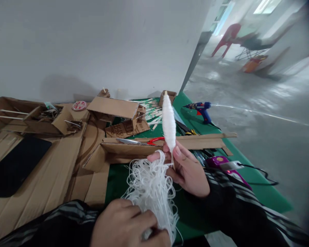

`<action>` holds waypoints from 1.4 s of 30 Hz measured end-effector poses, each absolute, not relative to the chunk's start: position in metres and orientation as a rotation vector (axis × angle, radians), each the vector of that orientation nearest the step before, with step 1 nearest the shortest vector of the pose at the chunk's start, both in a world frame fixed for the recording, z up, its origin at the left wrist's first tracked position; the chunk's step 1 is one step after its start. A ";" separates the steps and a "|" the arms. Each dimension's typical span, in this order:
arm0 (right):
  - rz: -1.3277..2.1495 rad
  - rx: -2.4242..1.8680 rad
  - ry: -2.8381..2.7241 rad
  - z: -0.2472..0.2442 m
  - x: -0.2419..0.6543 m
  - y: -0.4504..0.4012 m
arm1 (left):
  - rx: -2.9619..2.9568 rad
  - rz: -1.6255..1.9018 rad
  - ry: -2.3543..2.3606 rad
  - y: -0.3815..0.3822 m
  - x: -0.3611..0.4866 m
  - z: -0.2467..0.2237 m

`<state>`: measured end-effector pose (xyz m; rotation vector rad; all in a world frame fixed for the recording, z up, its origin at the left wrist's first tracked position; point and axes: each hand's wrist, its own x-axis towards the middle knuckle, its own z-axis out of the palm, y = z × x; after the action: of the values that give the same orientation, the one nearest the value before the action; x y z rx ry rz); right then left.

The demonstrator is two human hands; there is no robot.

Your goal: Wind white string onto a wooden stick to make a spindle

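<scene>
While upright, string-wound stick (169,122) in pinching right-hand fingers (179,154); left-hand fingers (134,214) curled around loose string (150,187).

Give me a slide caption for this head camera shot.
Right hand holds a string-wound stick upright; left hand grips loose white string.

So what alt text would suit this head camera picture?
A right hand holds up a stick wound with white string, while the left hand grips a loose tangle of string over a green table strewn with cardboard pieces.
</scene>
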<state>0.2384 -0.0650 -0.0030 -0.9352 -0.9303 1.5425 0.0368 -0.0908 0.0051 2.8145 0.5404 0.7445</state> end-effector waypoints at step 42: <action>1.654 -0.836 -0.879 -0.002 0.234 -0.067 | 1.504 0.683 0.634 -0.038 0.030 -0.016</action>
<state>0.2338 -0.0670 -0.0016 -0.8364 -0.8795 1.6542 0.0300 -0.0383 -0.0164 1.5042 0.6339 0.6834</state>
